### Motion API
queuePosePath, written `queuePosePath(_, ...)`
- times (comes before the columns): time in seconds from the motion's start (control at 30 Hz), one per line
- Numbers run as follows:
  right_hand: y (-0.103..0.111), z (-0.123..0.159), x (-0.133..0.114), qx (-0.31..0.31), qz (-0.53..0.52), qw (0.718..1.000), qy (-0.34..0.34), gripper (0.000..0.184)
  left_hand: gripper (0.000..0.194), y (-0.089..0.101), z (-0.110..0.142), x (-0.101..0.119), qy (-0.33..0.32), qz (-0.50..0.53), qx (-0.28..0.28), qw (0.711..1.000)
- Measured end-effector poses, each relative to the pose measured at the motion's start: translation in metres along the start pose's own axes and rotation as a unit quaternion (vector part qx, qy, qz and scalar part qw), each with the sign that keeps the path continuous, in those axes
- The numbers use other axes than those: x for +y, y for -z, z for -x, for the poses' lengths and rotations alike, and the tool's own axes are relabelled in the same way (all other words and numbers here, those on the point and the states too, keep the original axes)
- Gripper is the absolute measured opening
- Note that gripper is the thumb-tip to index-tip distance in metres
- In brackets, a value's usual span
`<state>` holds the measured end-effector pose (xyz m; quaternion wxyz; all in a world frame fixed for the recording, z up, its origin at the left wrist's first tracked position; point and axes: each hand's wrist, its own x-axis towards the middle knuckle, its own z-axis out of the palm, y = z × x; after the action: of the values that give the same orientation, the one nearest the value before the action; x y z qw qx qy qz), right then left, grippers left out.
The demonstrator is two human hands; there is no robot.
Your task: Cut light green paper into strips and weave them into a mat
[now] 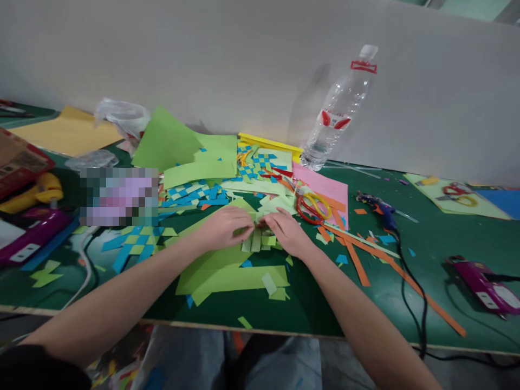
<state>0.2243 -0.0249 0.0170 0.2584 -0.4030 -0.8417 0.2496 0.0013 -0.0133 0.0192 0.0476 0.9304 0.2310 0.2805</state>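
Observation:
My left hand and my right hand meet over the middle of the green table, fingertips pinched close together. Between and below them lie pale green paper strips, which the fingers appear to hold; the exact grip is too small to make out. Under my left hand spreads a larger light green paper sheet. Just right of my right hand lie scissors with red and yellow handles. Behind the hands are woven pieces of blue and green paper.
A clear plastic bottle leans against the grey wall. To the right lie a glue gun with a black cord, orange paper strips and a purple power strip. A white cable and another purple power strip are left.

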Motion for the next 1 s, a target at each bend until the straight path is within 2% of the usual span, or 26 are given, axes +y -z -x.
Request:
queuePosePath(0.1,0.002,0.000,0.001,-0.009,0.009,1.000,0.004,0.048,0.016,0.001,-0.001,0.002,-0.019,0.007,-0.008,1.000)
queuePosePath(0.27,0.005,0.000,0.002,-0.025,0.012,1.000,0.005,0.048,0.017,0.002,-0.003,0.005,-0.040,0.025,-0.062,0.997)
queuePosePath(0.37,0.008,0.001,0.002,-0.030,-0.002,1.000,0.003,0.050,0.017,0.002,-0.003,0.005,-0.032,0.030,-0.078,0.996)
queuePosePath(0.47,0.011,0.002,0.000,-0.027,-0.021,0.999,0.008,0.049,0.017,0.003,-0.002,0.003,-0.022,0.028,-0.071,0.997)
queuePosePath(0.57,0.018,0.003,-0.002,-0.015,-0.030,0.999,0.012,0.041,0.018,0.005,0.000,-0.001,0.008,0.024,-0.065,0.998)
queuePosePath(0.63,0.024,0.005,-0.003,-0.008,-0.022,1.000,0.011,0.039,0.026,0.005,0.001,-0.005,0.039,0.024,-0.071,0.996)
queuePosePath(0.73,0.034,0.006,-0.001,-0.008,0.016,1.000,0.019,0.053,0.048,0.004,0.003,-0.011,0.091,0.038,-0.089,0.991)
queuePosePath(0.87,0.040,0.008,0.007,-0.063,0.060,0.996,0.024,0.089,0.080,0.004,0.005,-0.016,0.159,0.061,-0.134,0.976)
queuePosePath(1.0,0.039,0.009,0.014,-0.102,0.077,0.991,0.024,0.100,0.094,0.004,0.006,-0.018,0.190,0.074,-0.172,0.964)
